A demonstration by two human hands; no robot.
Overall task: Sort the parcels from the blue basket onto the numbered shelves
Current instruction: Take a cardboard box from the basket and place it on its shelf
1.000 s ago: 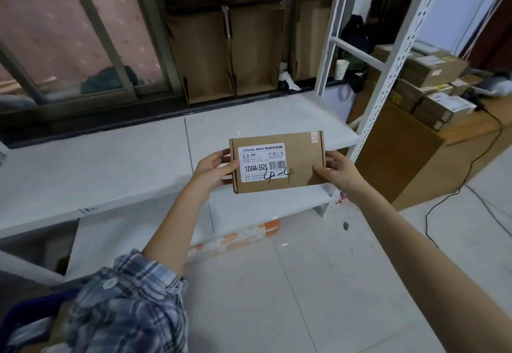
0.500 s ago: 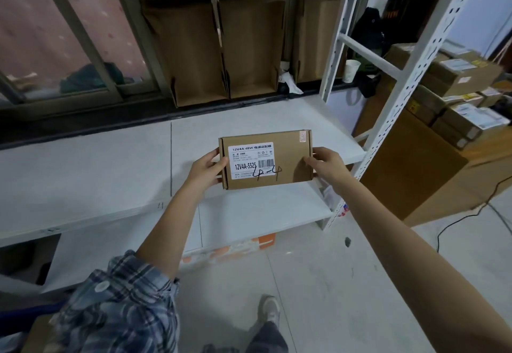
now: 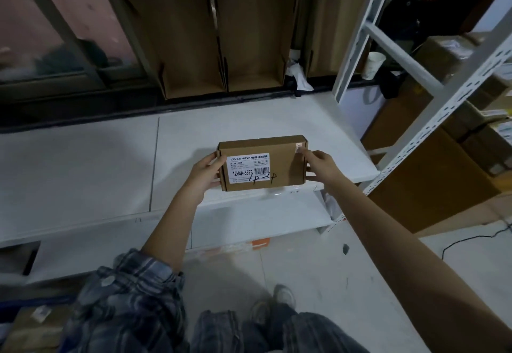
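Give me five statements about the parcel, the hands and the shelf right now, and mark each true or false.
1. Both hands hold the cardboard parcel, the left hand at its left end and the right hand at its right end. True.
2. The parcel's white label bears handwritten black marks. True.
3. The parcel is held over the white shelf. True.
4. A paper cup stands on the parcel. False: it stands far back, behind the shelf upright.
5. The left forearm is covered to the wrist. False: the plaid sleeve is pushed up, forearm bare.
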